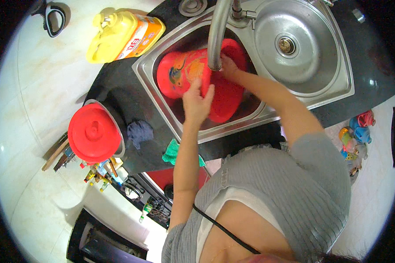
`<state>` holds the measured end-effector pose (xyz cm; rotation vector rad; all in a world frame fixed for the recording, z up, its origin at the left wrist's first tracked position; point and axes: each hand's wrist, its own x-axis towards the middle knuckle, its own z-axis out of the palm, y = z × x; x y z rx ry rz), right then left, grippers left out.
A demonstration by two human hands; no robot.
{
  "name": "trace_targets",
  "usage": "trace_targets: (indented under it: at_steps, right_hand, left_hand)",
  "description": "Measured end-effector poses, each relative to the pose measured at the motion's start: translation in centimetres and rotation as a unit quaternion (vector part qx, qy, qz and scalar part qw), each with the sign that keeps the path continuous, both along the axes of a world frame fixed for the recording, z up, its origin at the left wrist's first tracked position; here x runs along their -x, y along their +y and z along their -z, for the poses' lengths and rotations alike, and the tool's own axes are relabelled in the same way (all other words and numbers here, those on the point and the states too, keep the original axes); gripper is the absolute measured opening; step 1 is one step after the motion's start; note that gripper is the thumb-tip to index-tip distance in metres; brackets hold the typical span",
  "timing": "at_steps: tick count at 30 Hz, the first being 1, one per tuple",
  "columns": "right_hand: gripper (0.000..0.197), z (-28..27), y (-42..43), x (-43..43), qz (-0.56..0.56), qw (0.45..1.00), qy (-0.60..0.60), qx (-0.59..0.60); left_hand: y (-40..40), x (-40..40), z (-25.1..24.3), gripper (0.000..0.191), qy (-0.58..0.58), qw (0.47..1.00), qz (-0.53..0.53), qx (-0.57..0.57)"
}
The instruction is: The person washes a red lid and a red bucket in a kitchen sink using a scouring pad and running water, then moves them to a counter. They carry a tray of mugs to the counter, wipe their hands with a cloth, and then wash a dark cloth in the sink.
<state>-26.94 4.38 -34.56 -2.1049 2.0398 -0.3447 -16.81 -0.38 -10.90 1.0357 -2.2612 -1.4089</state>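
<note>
A red plastic bucket (174, 75) with a printed coloured pattern lies tilted on its side in the left sink bowl (151, 82), its wide mouth to the right. My left hand (197, 102) grips the wall at the near side of the rim, thumb apart from the fingers. Over at the mouth, my right hand (229, 68) reaches against the red inside. Its fingertips are partly hidden behind the metal faucet spout (217, 36), which hangs over the bucket. Whether those fingers hold anything is not visible.
A round second bowl (302, 72) adjoins on the right. On the left stand a yellow detergent jug (125, 37) and a red-lidded container (93, 131). A dark cloth (140, 133) and a green cloth (171, 152) lie on the black counter. Plastic bottles (362, 131) cluster at far right.
</note>
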Motion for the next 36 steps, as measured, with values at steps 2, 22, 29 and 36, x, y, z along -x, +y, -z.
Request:
trace_targets:
  at_steps: [2,22,29,36]
  right_hand:
    - [0.040,-0.1,-1.4,-4.3,0.102,0.986,-0.129,-0.030]
    - [0.044,-9.1,2.9,-8.6,0.129,0.820,-0.556,-0.055]
    - [0.044,-7.9,4.3,2.6,0.152,0.980,-0.038,-0.120]
    - [0.040,-15.7,2.0,3.4,0.379,0.901,-0.173,0.122]
  left_hand:
    - [0.6,0.6,0.6,0.018,0.003,0.994,-0.021,0.108]
    - [2.5,1.8,1.7,0.017,0.001,0.977,-0.146,0.153]
    - [0.9,0.8,-0.4,0.009,0.077,0.985,-0.127,0.087]
    - [-2.5,-4.8,-0.6,0.004,0.237,0.938,-0.217,-0.126]
